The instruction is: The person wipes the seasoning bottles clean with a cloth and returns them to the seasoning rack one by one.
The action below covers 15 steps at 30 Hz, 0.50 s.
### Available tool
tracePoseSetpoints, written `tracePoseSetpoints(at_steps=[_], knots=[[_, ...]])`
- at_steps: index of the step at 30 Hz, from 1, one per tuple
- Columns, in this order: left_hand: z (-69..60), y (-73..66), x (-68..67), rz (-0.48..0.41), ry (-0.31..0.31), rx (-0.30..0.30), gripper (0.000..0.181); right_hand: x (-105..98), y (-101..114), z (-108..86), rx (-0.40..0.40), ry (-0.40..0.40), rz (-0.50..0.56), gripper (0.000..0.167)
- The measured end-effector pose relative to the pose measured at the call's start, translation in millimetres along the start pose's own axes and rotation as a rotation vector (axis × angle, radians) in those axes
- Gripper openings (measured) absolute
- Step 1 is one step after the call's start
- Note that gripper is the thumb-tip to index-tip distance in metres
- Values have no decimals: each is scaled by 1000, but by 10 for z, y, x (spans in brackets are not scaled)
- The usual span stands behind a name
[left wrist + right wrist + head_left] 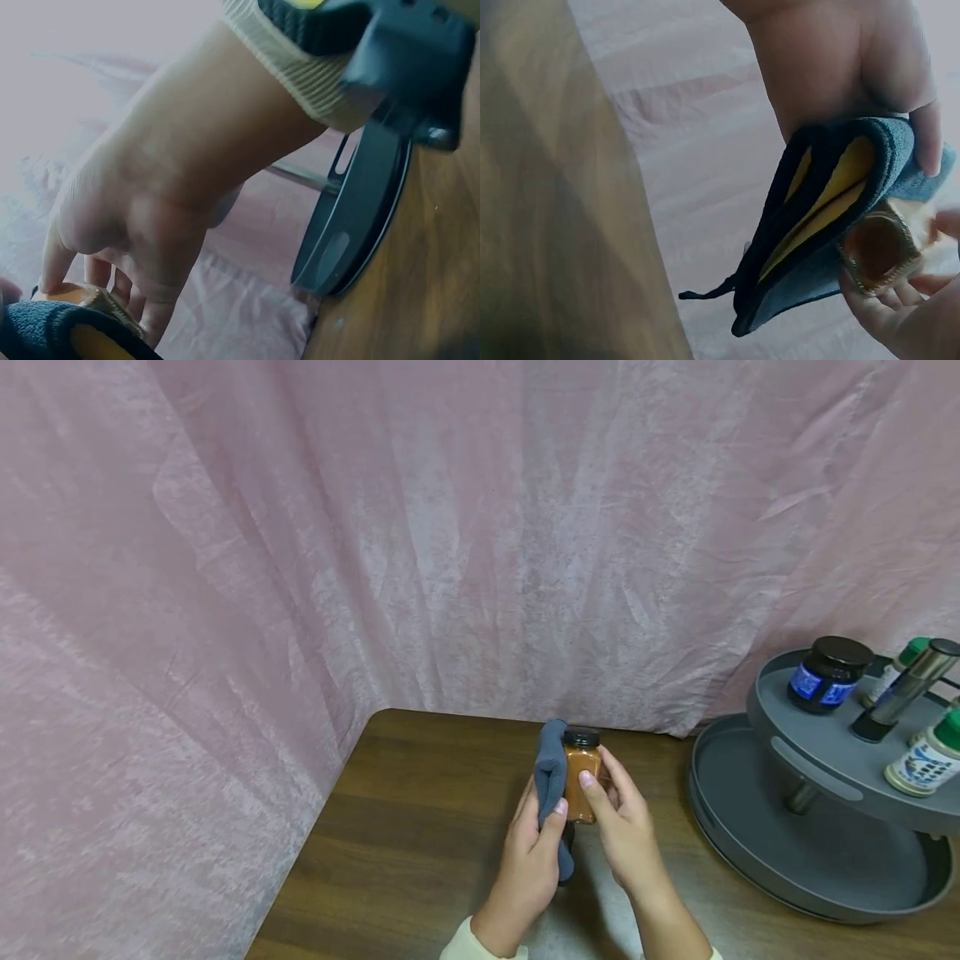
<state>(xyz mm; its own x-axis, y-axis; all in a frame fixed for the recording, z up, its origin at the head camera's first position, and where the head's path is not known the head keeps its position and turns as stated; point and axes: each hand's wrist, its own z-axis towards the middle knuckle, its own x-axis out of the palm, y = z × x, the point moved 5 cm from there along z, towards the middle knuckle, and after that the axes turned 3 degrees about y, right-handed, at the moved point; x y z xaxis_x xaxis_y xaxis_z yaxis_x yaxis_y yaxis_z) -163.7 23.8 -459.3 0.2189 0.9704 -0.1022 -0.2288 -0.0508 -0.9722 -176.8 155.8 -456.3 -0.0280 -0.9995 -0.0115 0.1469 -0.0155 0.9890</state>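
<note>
My left hand point(527, 858) holds a folded grey-blue cloth point(551, 768), its thumb on the near side. Yellow lining shows between the folds of the cloth point(891, 157) in the right wrist view, with a dark loop hanging off one corner. In my right hand point(628, 837) is a small clear spice jar point(582, 789), gripped between thumb and fingers. It has a black lid and orange-brown contents. The jar stands about upright above the table, its side against the cloth. From below, the right wrist view shows the jar's squarish base point(881, 251).
A grey two-tier turntable point(817, 852) stands on the right of the wooden table point(420, 827). Its upper tier bears a dark jar with a blue label point(825, 677), a silver-and-black cylinder point(907, 689) and green-capped bottles point(926, 764). A pink curtain point(450, 543) hangs behind.
</note>
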Motion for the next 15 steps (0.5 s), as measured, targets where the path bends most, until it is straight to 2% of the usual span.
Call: tracePoseSetpoints(at_steps=[5, 8, 11, 15], knots=[[44, 14, -103, -65, -28, -1, 52, 141, -33, -33, 4, 95, -173, 78], [48, 20, -141, -89, -34, -10, 51, 189, -61, -50, -8, 131, -238, 83], [51, 16, -156, -102, -40, -9, 49, 199, -80, -49, -17, 130, -266, 80], [49, 12, -166, -113, -49, -15, 47, 173, -71, -46, -10, 72, -262, 70]])
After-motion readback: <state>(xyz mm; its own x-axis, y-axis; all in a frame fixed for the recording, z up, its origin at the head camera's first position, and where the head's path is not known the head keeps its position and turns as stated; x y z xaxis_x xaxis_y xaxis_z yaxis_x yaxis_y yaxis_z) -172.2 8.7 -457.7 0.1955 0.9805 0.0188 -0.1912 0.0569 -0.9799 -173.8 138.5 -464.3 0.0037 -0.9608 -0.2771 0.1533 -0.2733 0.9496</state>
